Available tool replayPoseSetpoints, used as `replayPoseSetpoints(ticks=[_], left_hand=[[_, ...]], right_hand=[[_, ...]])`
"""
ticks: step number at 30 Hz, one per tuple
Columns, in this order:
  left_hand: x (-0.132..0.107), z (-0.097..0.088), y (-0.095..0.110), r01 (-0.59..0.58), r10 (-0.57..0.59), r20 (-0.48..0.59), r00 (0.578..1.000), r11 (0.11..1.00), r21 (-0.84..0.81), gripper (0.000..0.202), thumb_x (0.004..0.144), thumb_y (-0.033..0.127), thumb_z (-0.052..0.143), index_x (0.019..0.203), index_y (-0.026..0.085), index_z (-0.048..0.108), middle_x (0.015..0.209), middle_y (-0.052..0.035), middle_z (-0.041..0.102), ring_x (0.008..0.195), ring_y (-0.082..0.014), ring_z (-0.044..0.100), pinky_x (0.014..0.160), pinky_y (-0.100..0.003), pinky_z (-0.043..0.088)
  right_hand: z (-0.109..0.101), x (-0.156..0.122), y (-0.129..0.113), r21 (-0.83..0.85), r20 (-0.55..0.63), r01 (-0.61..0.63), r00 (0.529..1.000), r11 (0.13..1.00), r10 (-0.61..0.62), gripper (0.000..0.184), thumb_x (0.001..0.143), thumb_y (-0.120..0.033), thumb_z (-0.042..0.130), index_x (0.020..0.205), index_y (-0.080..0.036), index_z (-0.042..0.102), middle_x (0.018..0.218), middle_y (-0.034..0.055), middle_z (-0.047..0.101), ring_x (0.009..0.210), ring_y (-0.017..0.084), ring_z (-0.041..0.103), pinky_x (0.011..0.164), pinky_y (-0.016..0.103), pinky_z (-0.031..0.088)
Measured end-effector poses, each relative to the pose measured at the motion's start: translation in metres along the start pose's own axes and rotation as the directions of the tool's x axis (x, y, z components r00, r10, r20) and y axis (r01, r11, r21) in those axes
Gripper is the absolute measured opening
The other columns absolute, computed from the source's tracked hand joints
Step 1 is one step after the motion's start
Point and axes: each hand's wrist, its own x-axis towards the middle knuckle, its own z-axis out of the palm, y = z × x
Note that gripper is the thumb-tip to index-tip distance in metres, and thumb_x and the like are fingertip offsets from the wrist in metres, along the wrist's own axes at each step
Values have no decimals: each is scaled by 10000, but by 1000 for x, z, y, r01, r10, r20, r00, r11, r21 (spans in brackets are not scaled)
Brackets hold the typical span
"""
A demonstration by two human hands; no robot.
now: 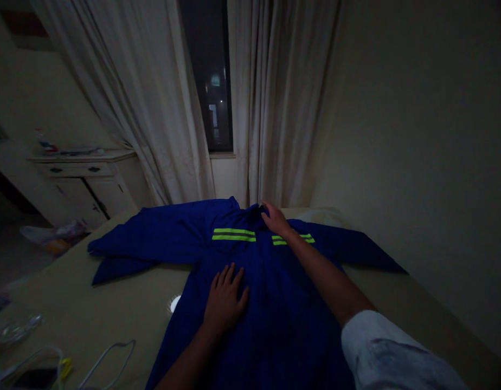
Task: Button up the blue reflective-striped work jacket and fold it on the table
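A dark blue work garment point(270, 303) with long sleeves lies spread on the bed point(153, 319), its collar at the far end. Yellow-green striped reflective bands point(234, 234) cross both sides of its chest. My left hand point(226, 300) rests flat on the left part of the front, fingers spread. Up at the collar point(252, 210), my right hand point(275, 218) has its fingers bent together at the edge, apparently pinching the cloth. The left sleeve point(153, 233) stretches out to the side with its end doubled; the right sleeve point(364, 246) reaches toward the wall.
A round white object point(174, 304) shows partly from under the garment's left edge. Cables point(116, 357) and clear plastic point(18, 329) lie at the bed's near left. Beyond are a white cabinet point(83, 179), long curtains point(148, 92) and a dark window point(212, 81). A wall point(417, 135) borders the right.
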Motion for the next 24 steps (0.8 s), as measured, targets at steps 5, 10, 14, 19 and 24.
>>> replayPoseSetpoints(ticks=[5, 10, 14, 19, 24], left_hand=[[4, -12, 1, -65, 60, -68, 996, 995, -71, 427, 1058, 357, 394, 1375, 225, 647, 1457, -110, 642, 1358, -282, 561, 1214, -513, 338], [-17, -34, 20, -168, 167, -17, 986, 979, -118, 417, 1028, 188, 370, 1315, 223, 671, 1292, -104, 714, 1175, -256, 645, 1059, -431, 475], [-95, -39, 43, -216, 225, 65, 972, 968, -128, 440, 1059, 348, 413, 1456, 273, 591, 1463, -90, 636, 1296, -262, 604, 1166, -487, 401], [-194, -24, 52, -252, 250, 51, 967, 968, 19, 610, 1056, 542, 392, 1641, 385, 319, 1715, -32, 324, 1566, -333, 311, 1252, -668, 185], [-210, -27, 60, -207, 205, 35, 978, 977, 52, 594, 1059, 505, 380, 1631, 343, 364, 1703, -38, 346, 1568, -313, 318, 1256, -639, 226]], right_hand=[[-17, -175, -46, 113, 434, 142, 883, 983, -178, 484, 990, -404, 596, 1440, -228, 620, 1457, 109, 629, 1375, 268, 558, 1194, 438, 409], [-42, -353, -99, 68, 563, -24, 826, 997, -18, 763, 918, -691, 643, 1592, -391, 447, 1672, 58, 397, 1536, 331, 372, 1268, 524, 292], [-44, -425, -114, -14, 524, -88, 848, 996, 82, 872, 884, -706, 681, 1633, -399, 356, 1721, 50, 275, 1585, 341, 264, 1296, 589, 189], [-35, -442, -112, -54, 340, -26, 939, 998, 43, 478, 1027, -466, 598, 1488, -341, 586, 1598, 45, 513, 1508, 279, 418, 1267, 551, 276], [-33, -443, -106, 45, 150, 42, 987, 998, -48, 309, 1082, -297, 493, 1290, -309, 721, 1349, 58, 708, 1277, 227, 622, 1150, 484, 426]])
